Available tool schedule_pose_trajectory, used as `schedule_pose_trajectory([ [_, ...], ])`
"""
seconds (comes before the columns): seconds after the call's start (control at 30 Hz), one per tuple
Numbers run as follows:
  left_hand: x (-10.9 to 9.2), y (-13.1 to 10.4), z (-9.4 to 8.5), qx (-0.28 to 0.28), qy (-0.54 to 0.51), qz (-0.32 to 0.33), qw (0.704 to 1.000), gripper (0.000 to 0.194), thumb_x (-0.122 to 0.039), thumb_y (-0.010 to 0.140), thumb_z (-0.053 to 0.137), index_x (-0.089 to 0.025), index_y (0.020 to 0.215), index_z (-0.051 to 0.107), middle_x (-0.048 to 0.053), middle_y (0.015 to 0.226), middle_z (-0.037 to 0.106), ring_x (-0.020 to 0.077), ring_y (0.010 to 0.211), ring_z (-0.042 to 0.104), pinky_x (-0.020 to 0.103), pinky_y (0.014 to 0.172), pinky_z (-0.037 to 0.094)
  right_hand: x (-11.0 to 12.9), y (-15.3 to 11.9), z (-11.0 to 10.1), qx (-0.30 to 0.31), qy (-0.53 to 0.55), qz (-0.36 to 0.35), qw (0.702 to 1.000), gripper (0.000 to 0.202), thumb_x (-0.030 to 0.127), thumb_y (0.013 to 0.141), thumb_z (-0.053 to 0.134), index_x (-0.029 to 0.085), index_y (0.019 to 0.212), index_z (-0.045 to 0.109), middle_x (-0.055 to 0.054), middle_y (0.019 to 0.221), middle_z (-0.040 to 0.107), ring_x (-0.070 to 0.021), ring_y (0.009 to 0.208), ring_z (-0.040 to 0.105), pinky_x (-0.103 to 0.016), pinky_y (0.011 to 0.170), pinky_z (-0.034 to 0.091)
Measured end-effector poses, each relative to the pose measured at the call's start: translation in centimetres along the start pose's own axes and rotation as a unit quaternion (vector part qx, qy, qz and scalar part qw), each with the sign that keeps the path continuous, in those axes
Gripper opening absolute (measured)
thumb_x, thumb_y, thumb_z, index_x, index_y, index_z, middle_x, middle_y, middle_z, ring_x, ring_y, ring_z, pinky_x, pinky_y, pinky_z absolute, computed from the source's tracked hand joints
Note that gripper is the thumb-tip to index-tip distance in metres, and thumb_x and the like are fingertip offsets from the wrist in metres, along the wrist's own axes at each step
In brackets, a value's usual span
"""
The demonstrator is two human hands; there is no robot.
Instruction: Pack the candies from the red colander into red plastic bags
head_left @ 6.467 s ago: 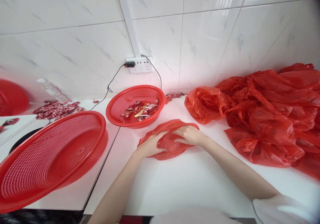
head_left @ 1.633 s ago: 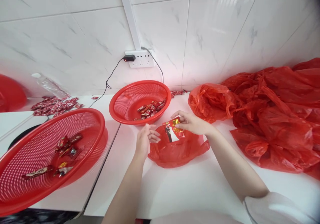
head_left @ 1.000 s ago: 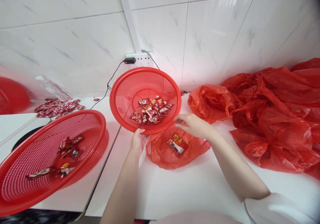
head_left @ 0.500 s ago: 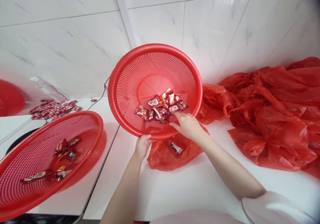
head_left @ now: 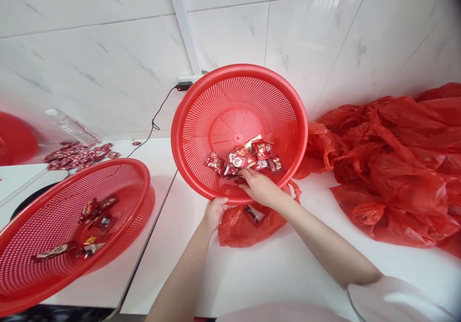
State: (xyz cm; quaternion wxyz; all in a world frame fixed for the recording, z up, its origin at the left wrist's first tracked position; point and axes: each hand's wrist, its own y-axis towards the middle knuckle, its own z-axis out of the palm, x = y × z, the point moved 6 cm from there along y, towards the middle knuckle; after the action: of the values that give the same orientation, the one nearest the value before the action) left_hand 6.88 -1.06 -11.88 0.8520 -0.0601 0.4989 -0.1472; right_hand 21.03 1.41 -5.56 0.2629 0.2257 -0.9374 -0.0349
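Observation:
A round red plastic basket (head_left: 179, 120) with perforated walls is tilted towards me. Its near rim is gripped by my left hand (head_left: 215, 212), thumb on top and fingers hidden beneath. Several small wrapped candies (head_left: 248, 156), mostly red and dark red, lie at the lower side inside it. Reaching over the rim, my right hand (head_left: 260, 185) has its fingers curled among the candies; whether one is pinched I cannot make out. Beneath the basket sits a red plastic bag (head_left: 237, 233) with a dark-and-white packet (head_left: 255, 213) visible at its mouth.
A second red basket (head_left: 122, 166) with several candies stands on the left. Behind it lie a pile of red packets (head_left: 77, 155) and a clear plastic container (head_left: 74, 127). Heaped red bags (head_left: 392, 168) cover the right. A black cable (head_left: 158, 115) runs from the wall.
The held basket has shifted right with my left hand, uncovering a plug at the wall. My right hand has moved slightly down and deeper among the candies, which have shifted.

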Motion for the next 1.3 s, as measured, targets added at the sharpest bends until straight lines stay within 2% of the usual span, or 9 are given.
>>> schedule_pose_trajectory([
  [0.13, 0.2, 0.0, 0.0, -0.013, -0.007, -0.010, 1.000, 0.024, -0.025, 0.058, 0.065, -0.014, 0.079, 0.064, 0.009, 0.076, 0.075, 0.0351, 0.094, 0.070, 0.046, 0.079, 0.058, -0.4, 0.3, 0.2, 0.008, 0.035, 0.002, 0.999, 0.027, 0.013, 0.091, 0.048, 0.014, 0.117, 0.056, -0.015, 0.112, 0.065, -0.0254, 0.099, 0.065, -0.036, 0.087, 0.049],
  [0.27, -0.4, 0.5, -0.7, -0.032, -0.010, -0.007, 0.999, 0.025, -0.026, 0.059, 0.062, -0.012, 0.079, 0.065, 0.010, 0.076, 0.075, 0.0345, 0.093, 0.070, 0.044, 0.079, 0.057, -1.4, 0.4, -1.3, -0.044, 0.193, 0.011, 0.980, 0.027, 0.015, 0.091, 0.050, 0.015, 0.117, 0.056, -0.012, 0.109, 0.067, -0.0218, 0.100, 0.064, -0.036, 0.091, 0.048],
  [0.33, -1.2, 0.8, -1.4, -0.045, -0.009, 0.008, 0.999, 0.026, -0.026, 0.060, 0.060, -0.011, 0.081, 0.067, 0.010, 0.081, 0.075, 0.0330, 0.095, 0.070, 0.043, 0.080, 0.057, -2.4, 0.5, -1.8, -0.056, 0.314, 0.042, 0.947, 0.026, 0.022, 0.091, 0.051, 0.017, 0.116, 0.055, -0.008, 0.100, 0.068, -0.0186, 0.087, 0.066, -0.033, 0.081, 0.052],
  [0.5, -3.1, 1.7, -3.8, -0.103, -0.030, 0.054, 0.993, 0.026, -0.023, 0.062, 0.057, -0.012, 0.083, 0.069, 0.008, 0.086, 0.076, 0.0281, 0.086, 0.071, 0.041, 0.077, 0.058, -3.3, 0.3, -2.2, 0.022, 0.592, 0.092, 0.800, 0.031, 0.029, 0.082, 0.066, 0.019, 0.110, 0.056, 0.001, 0.082, 0.063, -0.0082, 0.062, 0.060, -0.021, 0.060, 0.051],
  [0.57, -3.5, 1.9, -4.4, -0.115, -0.047, 0.060, 0.990, 0.026, -0.021, 0.063, 0.055, -0.011, 0.083, 0.068, 0.009, 0.087, 0.075, 0.0280, 0.088, 0.070, 0.041, 0.079, 0.058, -3.4, 0.1, -2.7, 0.037, 0.612, 0.097, 0.784, 0.035, 0.028, 0.077, 0.072, 0.019, 0.107, 0.058, 0.001, 0.082, 0.063, -0.0066, 0.061, 0.058, -0.019, 0.059, 0.051],
  [0.77, -4.5, 2.0, -5.6, -0.149, -0.073, 0.101, 0.981, 0.025, -0.016, 0.066, 0.054, -0.013, 0.088, 0.066, 0.007, 0.086, 0.075, 0.0249, 0.086, 0.070, 0.041, 0.083, 0.057, -2.8, -0.6, -3.9, 0.130, 0.547, 0.057, 0.825, 0.028, 0.027, 0.077, 0.071, 0.016, 0.100, 0.059, -0.002, 0.083, 0.064, -0.0119, 0.069, 0.062, -0.025, 0.063, 0.055],
  [1.0, -4.3, 2.7, -6.7, -0.162, -0.089, 0.084, 0.979, 0.024, -0.016, 0.069, 0.051, -0.014, 0.088, 0.065, 0.006, 0.085, 0.075, 0.0217, 0.081, 0.070, 0.040, 0.085, 0.056, -2.2, -1.5, -4.7, 0.170, 0.421, 0.021, 0.891, 0.023, 0.032, 0.084, 0.063, 0.018, 0.102, 0.061, -0.001, 0.088, 0.067, -0.0131, 0.071, 0.063, -0.027, 0.067, 0.052],
  [1.13, -4.3, 2.7, -6.8, -0.156, -0.090, 0.084, 0.980, 0.025, -0.016, 0.070, 0.050, -0.014, 0.090, 0.066, 0.006, 0.088, 0.075, 0.0212, 0.081, 0.070, 0.041, 0.085, 0.056, -2.2, -1.6, -5.0, 0.148, 0.321, 0.025, 0.935, 0.024, 0.036, 0.089, 0.055, 0.019, 0.104, 0.063, -0.001, 0.080, 0.067, -0.0125, 0.064, 0.060, -0.026, 0.062, 0.047],
  [1.3, -4.2, 2.7, -6.8, -0.152, -0.084, 0.079, 0.982, 0.023, -0.016, 0.070, 0.050, -0.014, 0.087, 0.066, 0.006, 0.085, 0.075, 0.0209, 0.078, 0.070, 0.040, 0.084, 0.057, -2.2, -1.4, -5.5, 0.111, 0.347, 0.019, 0.931, 0.028, 0.038, 0.085, 0.061, 0.016, 0.101, 0.066, -0.005, 0.095, 0.069, -0.0156, 0.081, 0.063, -0.028, 0.074, 0.049],
])
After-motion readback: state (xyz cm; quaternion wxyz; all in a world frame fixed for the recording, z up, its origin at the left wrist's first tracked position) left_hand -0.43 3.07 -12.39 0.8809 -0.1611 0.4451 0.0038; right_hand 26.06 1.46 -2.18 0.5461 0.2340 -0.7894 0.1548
